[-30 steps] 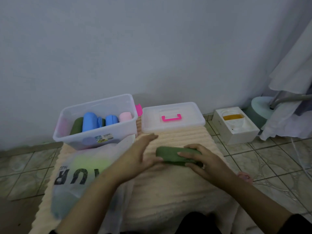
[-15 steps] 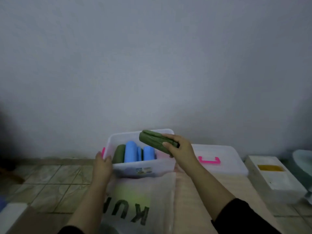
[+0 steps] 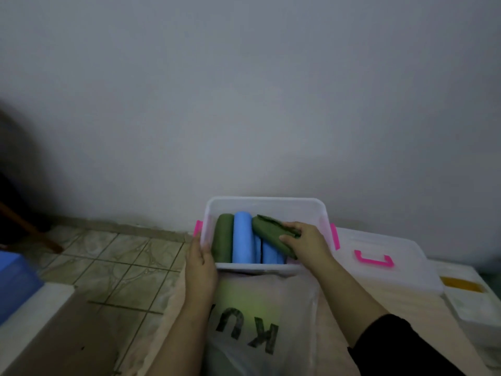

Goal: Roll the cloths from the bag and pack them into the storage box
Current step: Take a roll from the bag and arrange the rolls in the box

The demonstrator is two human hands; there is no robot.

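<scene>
The clear storage box [image 3: 267, 203] with pink latches stands against the wall. Inside lie a green roll [image 3: 223, 240] and blue rolls [image 3: 244, 240] side by side. My right hand [image 3: 303, 241] grips a rolled green cloth [image 3: 268, 229], held slanted across the blue rolls inside the box. My left hand [image 3: 200, 263] holds the box's front left corner, thumb on the rim. The translucent bag [image 3: 260, 316] with black letters lies just in front of the box, with a yellow-green cloth showing through it.
The box's lid [image 3: 385, 270] with a pink handle lies to the right on the beige mat [image 3: 406, 321]. A white carton [image 3: 471, 302] sits at the far right. Tiled floor [image 3: 113, 264] is on the left, a blue object [image 3: 13, 283] at the left edge.
My right hand carried the green roll from the mat up and then down into the box. My left hand left the mat and took hold of the box's front left corner.
</scene>
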